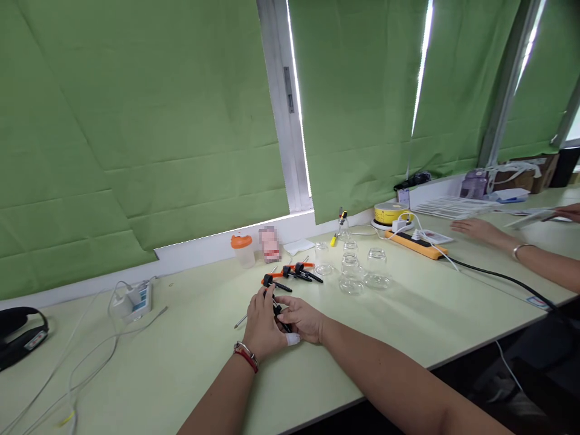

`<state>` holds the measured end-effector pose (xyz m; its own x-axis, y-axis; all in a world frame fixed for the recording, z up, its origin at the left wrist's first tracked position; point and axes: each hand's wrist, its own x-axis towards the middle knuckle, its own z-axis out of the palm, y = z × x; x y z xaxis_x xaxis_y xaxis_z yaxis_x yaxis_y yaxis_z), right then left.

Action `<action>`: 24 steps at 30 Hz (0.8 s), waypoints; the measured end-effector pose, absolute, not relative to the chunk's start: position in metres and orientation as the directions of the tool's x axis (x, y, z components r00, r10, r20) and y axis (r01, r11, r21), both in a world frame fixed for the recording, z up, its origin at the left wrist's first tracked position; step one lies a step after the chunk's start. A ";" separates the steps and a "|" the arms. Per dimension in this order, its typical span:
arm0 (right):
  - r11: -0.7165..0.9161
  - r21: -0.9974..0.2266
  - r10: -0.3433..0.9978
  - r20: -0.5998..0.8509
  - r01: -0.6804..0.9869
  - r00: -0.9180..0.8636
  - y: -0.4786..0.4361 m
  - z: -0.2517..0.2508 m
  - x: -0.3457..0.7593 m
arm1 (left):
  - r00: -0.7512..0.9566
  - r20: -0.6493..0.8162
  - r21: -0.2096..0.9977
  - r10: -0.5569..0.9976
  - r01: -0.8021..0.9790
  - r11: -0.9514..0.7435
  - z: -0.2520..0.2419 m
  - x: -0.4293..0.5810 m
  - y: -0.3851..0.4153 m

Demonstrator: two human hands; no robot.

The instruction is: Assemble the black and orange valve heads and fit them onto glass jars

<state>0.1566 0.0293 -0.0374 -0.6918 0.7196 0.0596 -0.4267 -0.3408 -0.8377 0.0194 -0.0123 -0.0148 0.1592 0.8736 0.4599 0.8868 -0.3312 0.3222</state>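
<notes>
Both of my hands meet over the table, around a black part with a thin metal rod (pixel 240 322) poking out at the left. My left hand (pixel 263 323) has its fingers curled over the black part (pixel 277 310), with white tape round one digit. My right hand (pixel 302 317) grips the same part from the right, thumb and fingers closed. My fingers hide most of its shape. Just behind them lie several similar black-and-orange parts (pixel 290 273) with metal rods. Upturned clear glass jars (pixel 351 275) stand to their right.
An orange-lidded cup (pixel 243 251) stands by the wall. At left are a power strip (pixel 139 302), loose cables and a headset (pixel 22 335). Rightward are an orange power strip (pixel 419 244), a yellow round container (pixel 390 212) and another person's hand (pixel 475 229).
</notes>
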 end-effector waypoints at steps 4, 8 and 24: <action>-0.329 -0.851 0.716 0.057 -0.409 -0.696 0.026 -0.034 0.157 | 0.173 0.421 0.331 0.891 0.885 -0.328 -0.014 0.018 -0.012; -0.322 -0.856 0.730 0.048 -0.404 -0.682 0.027 -0.034 0.157 | 0.164 0.458 0.326 0.873 0.883 -0.337 -0.007 0.020 -0.015; 0.204 -0.979 0.952 0.193 0.023 -0.236 0.060 -0.044 0.168 | -0.037 0.448 0.489 0.893 0.847 -0.210 0.004 0.008 -0.015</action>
<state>0.1682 0.0604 -0.0437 -0.2362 0.9523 0.1930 0.0227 0.2040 -0.9787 0.0085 -0.0146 0.0043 -0.0375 0.8931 0.4484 0.8469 -0.2098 0.4887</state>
